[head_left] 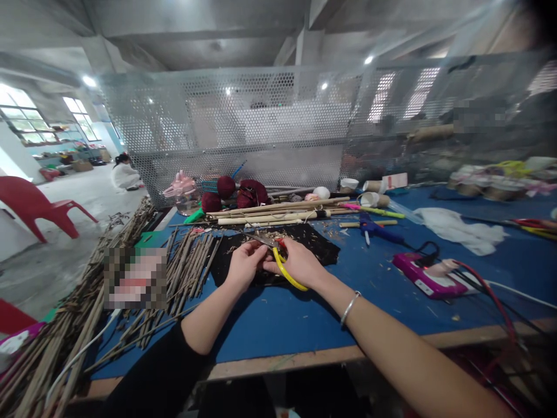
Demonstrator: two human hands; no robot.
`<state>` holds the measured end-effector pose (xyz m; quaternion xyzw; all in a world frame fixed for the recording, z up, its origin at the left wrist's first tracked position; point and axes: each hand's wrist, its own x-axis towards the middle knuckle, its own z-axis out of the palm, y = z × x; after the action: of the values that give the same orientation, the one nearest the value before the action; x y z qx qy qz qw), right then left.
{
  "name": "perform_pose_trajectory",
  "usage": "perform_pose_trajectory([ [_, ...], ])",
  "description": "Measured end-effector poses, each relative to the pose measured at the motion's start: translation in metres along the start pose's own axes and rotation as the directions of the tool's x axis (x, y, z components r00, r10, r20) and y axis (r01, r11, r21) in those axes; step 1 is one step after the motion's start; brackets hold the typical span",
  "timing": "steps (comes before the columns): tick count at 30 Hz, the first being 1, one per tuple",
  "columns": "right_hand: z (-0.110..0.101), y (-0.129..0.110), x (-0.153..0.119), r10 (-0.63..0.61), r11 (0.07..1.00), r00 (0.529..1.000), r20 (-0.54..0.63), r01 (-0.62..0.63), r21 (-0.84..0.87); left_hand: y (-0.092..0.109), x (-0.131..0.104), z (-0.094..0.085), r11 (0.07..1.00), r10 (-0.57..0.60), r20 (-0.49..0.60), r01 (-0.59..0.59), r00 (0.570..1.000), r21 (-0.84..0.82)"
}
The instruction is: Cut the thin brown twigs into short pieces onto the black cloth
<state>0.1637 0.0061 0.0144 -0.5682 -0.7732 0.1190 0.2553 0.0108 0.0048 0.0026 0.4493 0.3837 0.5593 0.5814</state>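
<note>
My right hand [295, 262] is closed round a pair of scissors [285, 273] with yellow and red handles, their blades pointing up and left. Close beside it, my left hand [244, 264] has its fingers pinched together near the blades; what they hold, if anything, is too small to make out. Both hands are over a black cloth [319, 244] strewn with small brown scraps. Thin cut twigs [185, 270] lie in a bunch to the left of the cloth.
Long sticks [65, 325] are heaped along the left edge. Bamboo rods [278, 217] and dark red yarn balls [226, 187] lie behind the cloth. To the right are a blue glue gun [383, 231], a purple power strip [429, 278] with cords and a white cloth [456, 226]. A perforated screen [265, 128] stands behind.
</note>
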Motion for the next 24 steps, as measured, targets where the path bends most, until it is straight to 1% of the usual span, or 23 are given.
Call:
perform_pose_trajectory([
  [2, 0.000, -0.001, 0.000, -0.037, 0.999, 0.999, -0.028, 0.038, 0.007, 0.001, -0.001, 0.001, 1.000, 0.013, 0.020, -0.013, 1.000, -0.001],
  [5, 0.000, -0.002, 0.000, -0.067, 0.998, 0.997, -0.037, 0.067, 0.000, 0.004, -0.003, 0.004, 1.000, 0.027, 0.034, -0.027, 0.999, 0.010],
  [10, -0.002, -0.004, 0.000, -0.068, 0.997, 0.997, -0.028, 0.067, -0.034, 0.011, -0.008, 0.009, 0.991, 0.048, -0.060, -0.041, 0.997, 0.127],
  [13, -0.002, -0.003, 0.000, -0.094, 0.994, 0.995, -0.022, 0.093, -0.061, 0.014, -0.010, 0.011, 0.987, 0.064, -0.075, -0.051, 0.995, 0.153],
  [18, 0.001, -0.001, 0.000, -0.100, 0.994, 0.995, -0.019, 0.099, -0.037, 0.010, -0.008, 0.010, 0.988, 0.067, -0.044, -0.060, 0.997, 0.144],
  [21, 0.002, -0.003, -0.001, -0.073, 0.997, 0.997, 0.020, 0.073, 0.010, 0.005, -0.006, 0.007, 0.984, 0.086, -0.067, -0.075, 0.994, 0.161],
  [24, 0.001, -0.006, -0.003, -0.035, 0.999, 0.998, 0.059, 0.034, 0.012, 0.001, -0.004, 0.004, 0.977, 0.113, -0.091, -0.094, 0.989, 0.191],
])
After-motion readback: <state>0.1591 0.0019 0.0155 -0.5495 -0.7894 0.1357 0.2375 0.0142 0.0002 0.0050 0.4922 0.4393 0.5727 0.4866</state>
